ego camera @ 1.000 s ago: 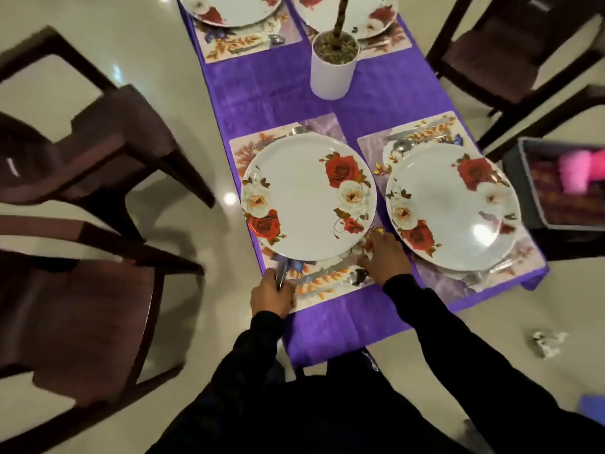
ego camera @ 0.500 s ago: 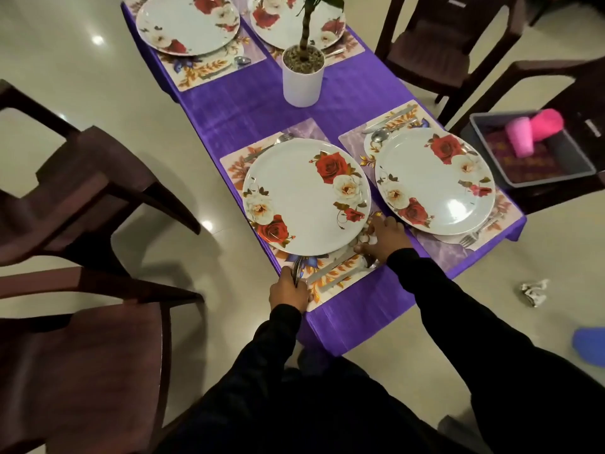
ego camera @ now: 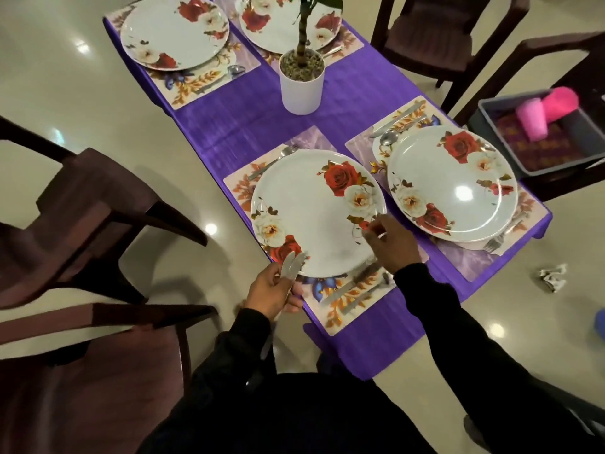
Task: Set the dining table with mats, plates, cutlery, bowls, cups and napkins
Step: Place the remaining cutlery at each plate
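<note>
Head view, single camera. A desk under a purple cloth runs from upper left to lower right of the frame.

Four floral placemats lie on it, each carrying a white rose-patterned plate. The nearest plate sits at centre frame on its mat; a second plate lies just to its right; two more, one at upper left and one at top centre, are partly cut off.

A fork lies at the upper-left rim of the nearest plate. A knife and other cutlery lie on the mat at its lower edge. A spoon and a fork flank the right plate.

Left hand, lower centre: fingers curled round metal cutlery pieces whose tips overlap the nearest plate's lower-left rim; their kind cannot be told.

Right hand: fingers loosely bent over the nearest plate's lower-right rim; whether it holds or touches anything cannot be told.

A white pot with a plant stands at mid-desk. Right of frame, a grey tub holding pink cups rests on a dark chair. Crumpled paper lies on the floor.
</note>
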